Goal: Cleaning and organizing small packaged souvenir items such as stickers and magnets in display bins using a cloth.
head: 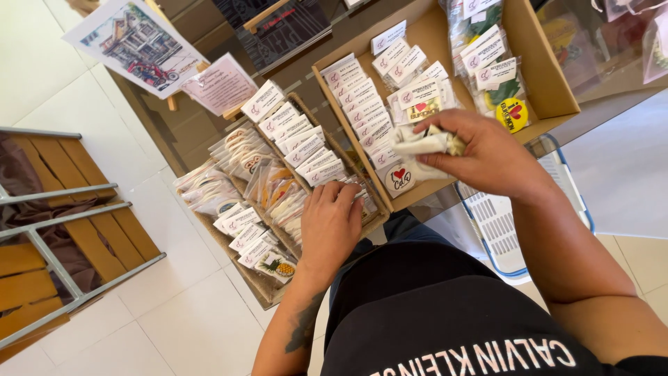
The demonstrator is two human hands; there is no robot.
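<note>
Small clear-plastic sticker packets with white card headers (424,141) bunched in right hand (487,157), grip pinching them above cardboard tray (550,83); light, slippery, floppy, best held by header. Left hand (330,226) fingers curled on packet row (306,150) in wooden tray (261,284).

right hand (487,150) hides held packets' (421,143) fronts | basket (497,223) mostly under arm | chair (49,237) cut off left
</note>
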